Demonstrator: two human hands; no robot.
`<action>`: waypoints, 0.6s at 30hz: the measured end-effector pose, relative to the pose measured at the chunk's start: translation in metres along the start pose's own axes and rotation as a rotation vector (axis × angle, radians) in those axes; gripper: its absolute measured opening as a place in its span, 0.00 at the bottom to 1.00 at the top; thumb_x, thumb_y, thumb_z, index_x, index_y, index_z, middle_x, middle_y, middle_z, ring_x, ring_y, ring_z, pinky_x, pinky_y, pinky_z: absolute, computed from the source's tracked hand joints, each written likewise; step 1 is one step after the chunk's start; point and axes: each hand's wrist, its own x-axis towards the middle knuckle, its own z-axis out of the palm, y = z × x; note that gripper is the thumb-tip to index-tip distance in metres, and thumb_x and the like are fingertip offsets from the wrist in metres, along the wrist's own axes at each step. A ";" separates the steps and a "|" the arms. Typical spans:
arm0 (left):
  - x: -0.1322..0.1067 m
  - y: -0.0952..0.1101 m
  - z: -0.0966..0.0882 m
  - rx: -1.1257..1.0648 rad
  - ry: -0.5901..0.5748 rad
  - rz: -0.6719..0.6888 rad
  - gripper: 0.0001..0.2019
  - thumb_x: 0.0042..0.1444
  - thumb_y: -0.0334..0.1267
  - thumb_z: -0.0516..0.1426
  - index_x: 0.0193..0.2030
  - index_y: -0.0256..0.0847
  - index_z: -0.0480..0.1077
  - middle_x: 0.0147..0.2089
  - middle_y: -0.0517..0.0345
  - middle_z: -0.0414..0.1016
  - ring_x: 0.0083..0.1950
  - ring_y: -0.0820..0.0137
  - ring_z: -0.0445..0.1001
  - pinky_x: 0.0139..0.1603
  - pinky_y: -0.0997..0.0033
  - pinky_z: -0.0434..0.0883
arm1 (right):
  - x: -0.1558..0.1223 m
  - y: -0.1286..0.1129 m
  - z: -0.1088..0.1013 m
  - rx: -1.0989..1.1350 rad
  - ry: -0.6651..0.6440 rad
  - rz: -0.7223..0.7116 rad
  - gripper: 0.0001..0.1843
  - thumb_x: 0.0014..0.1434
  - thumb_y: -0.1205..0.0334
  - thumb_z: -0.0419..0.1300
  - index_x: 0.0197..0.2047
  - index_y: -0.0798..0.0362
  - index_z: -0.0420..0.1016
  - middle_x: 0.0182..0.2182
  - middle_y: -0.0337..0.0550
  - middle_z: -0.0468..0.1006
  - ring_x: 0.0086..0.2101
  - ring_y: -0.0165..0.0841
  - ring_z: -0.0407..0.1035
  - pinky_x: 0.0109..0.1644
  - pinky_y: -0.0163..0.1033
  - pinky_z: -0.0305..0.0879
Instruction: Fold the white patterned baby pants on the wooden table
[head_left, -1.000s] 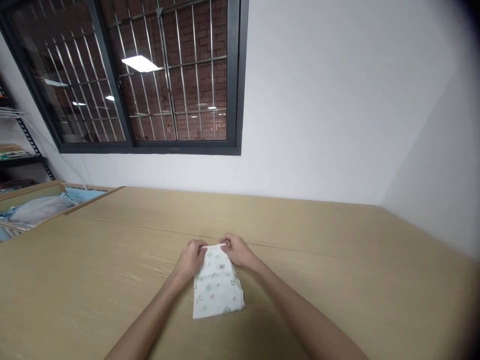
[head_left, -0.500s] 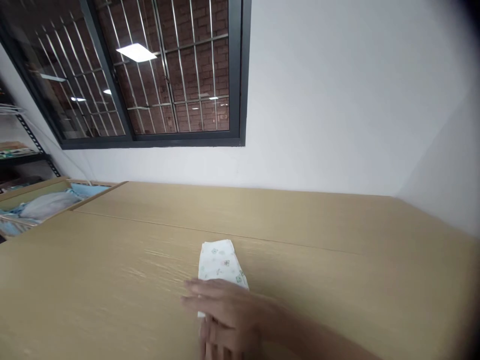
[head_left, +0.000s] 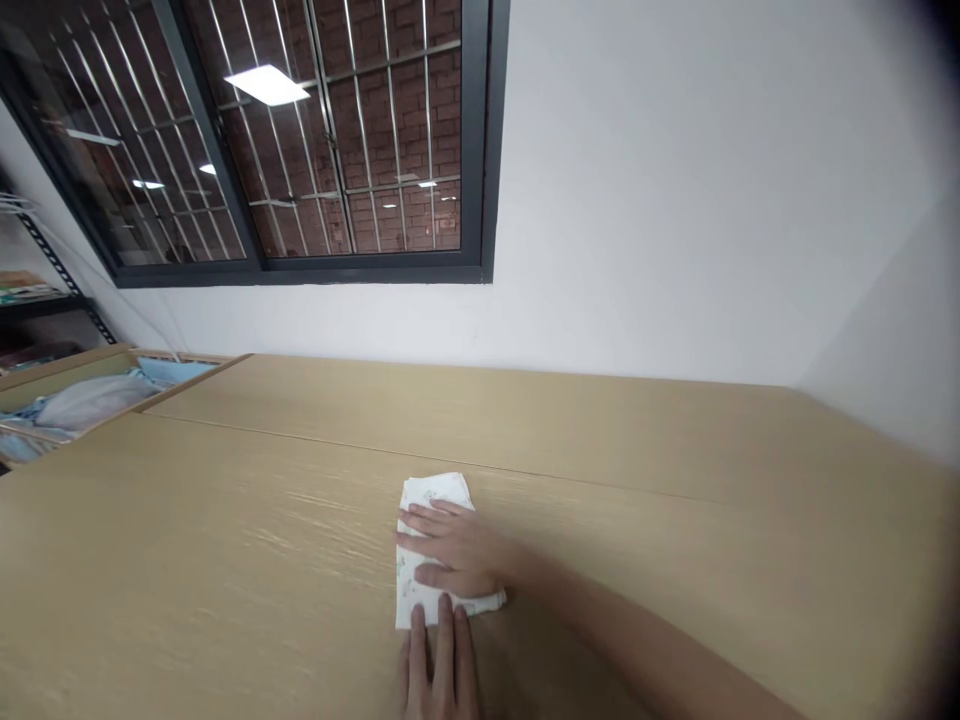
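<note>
Here, right hand (head_left: 459, 553) flat on folded cloth (head_left: 436, 491); left hand (head_left: 441, 665) flat at edge; crate (head_left: 75, 359) well left.

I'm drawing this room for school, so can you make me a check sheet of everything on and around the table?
Surface: light wooden table, with a seam line running across it.
Job's things: small folded white cloth with tiny prints, lying flat on the table.
Clutter: wooden box at the far left, holding pale blue and white fabrics.
Hands: right hand open, pressed flat on the cloth; left hand open, fingertips at the cloth's near edge.
Cables: nothing seen.
Surroundings: white wall; dark-framed barred window with bricks behind it; metal shelf at the far left.
</note>
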 end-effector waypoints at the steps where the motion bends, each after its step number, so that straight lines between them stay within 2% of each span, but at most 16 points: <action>1: 0.002 -0.002 0.002 0.016 0.007 0.034 0.35 0.51 0.57 0.61 0.61 0.37 0.73 0.62 0.41 0.74 0.57 0.39 0.75 0.47 0.47 0.78 | 0.002 0.009 -0.001 -0.030 0.009 0.008 0.31 0.74 0.47 0.46 0.74 0.49 0.54 0.73 0.50 0.50 0.72 0.42 0.43 0.74 0.54 0.38; 4: 0.004 -0.009 0.003 0.036 -0.006 0.092 0.36 0.51 0.56 0.61 0.63 0.36 0.70 0.64 0.43 0.72 0.57 0.40 0.76 0.46 0.47 0.79 | 0.007 0.028 -0.006 -0.084 0.035 0.019 0.32 0.74 0.47 0.45 0.75 0.48 0.50 0.73 0.48 0.49 0.72 0.41 0.43 0.74 0.54 0.39; 6: 0.004 -0.008 0.000 0.036 -0.023 0.077 0.35 0.51 0.53 0.61 0.63 0.36 0.70 0.64 0.43 0.71 0.57 0.40 0.75 0.47 0.47 0.79 | 0.009 0.034 -0.009 -0.105 0.043 0.028 0.32 0.74 0.46 0.45 0.76 0.47 0.48 0.73 0.46 0.49 0.72 0.41 0.43 0.74 0.54 0.39; 8: 0.007 -0.005 -0.004 0.020 -0.027 0.047 0.33 0.52 0.51 0.61 0.62 0.35 0.71 0.63 0.42 0.72 0.57 0.40 0.75 0.47 0.47 0.79 | 0.009 0.035 -0.010 -0.116 0.047 0.033 0.33 0.73 0.46 0.46 0.76 0.47 0.47 0.73 0.46 0.49 0.72 0.42 0.44 0.74 0.55 0.41; 11: 0.018 -0.008 -0.013 -0.043 -0.024 0.004 0.28 0.55 0.48 0.59 0.60 0.37 0.72 0.61 0.42 0.75 0.56 0.43 0.77 0.43 0.50 0.79 | 0.006 0.030 -0.011 -0.139 0.108 0.026 0.33 0.74 0.49 0.46 0.76 0.52 0.47 0.73 0.50 0.50 0.72 0.41 0.44 0.74 0.54 0.43; 14: 0.039 -0.030 -0.031 -0.156 -0.068 0.050 0.18 0.60 0.38 0.55 0.56 0.40 0.72 0.54 0.49 0.80 0.49 0.53 0.80 0.39 0.56 0.78 | -0.005 0.018 -0.013 -0.177 0.253 0.059 0.28 0.73 0.55 0.47 0.72 0.55 0.58 0.70 0.54 0.59 0.69 0.43 0.52 0.71 0.54 0.50; 16: 0.055 -0.051 -0.047 -0.239 -0.167 0.095 0.13 0.62 0.31 0.52 0.50 0.43 0.73 0.47 0.53 0.82 0.41 0.60 0.81 0.38 0.60 0.77 | -0.017 0.006 -0.017 -0.173 0.340 0.105 0.23 0.71 0.57 0.49 0.65 0.55 0.67 0.64 0.56 0.68 0.63 0.45 0.61 0.66 0.54 0.58; 18: 0.068 -0.073 -0.063 -0.291 -0.246 0.117 0.11 0.63 0.29 0.50 0.44 0.43 0.73 0.42 0.53 0.81 0.40 0.62 0.80 0.39 0.60 0.76 | -0.031 -0.005 -0.021 -0.126 0.372 0.145 0.19 0.69 0.58 0.52 0.59 0.54 0.71 0.58 0.55 0.73 0.57 0.44 0.66 0.61 0.52 0.63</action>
